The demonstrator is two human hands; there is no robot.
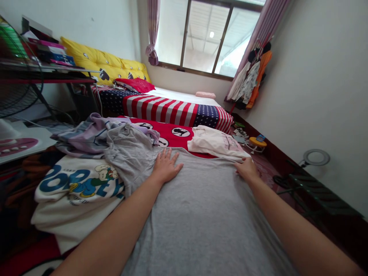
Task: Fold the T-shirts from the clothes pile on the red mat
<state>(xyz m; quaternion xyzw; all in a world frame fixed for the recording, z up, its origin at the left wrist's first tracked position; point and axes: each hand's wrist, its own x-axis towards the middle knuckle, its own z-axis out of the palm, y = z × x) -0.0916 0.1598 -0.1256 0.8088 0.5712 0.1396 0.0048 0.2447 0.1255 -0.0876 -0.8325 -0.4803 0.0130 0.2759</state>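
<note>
A grey T-shirt lies spread out in front of me, its neckline at the far side. My left hand rests flat on its upper left part with the fingers spread. At the upper right shoulder, my right hand pinches the shirt's fabric between thumb and fingers. Just past the right hand lies a white folded garment with a printed pattern. To the left of the shirt are a white printed top and a rumpled purple and grey striped garment.
A red patterned cloth lies under the clothes. Behind it stands a bed with a striped, starred cover. A fan and a desk are at left. On the right are a yellow stool, a ring light and a dark green rack.
</note>
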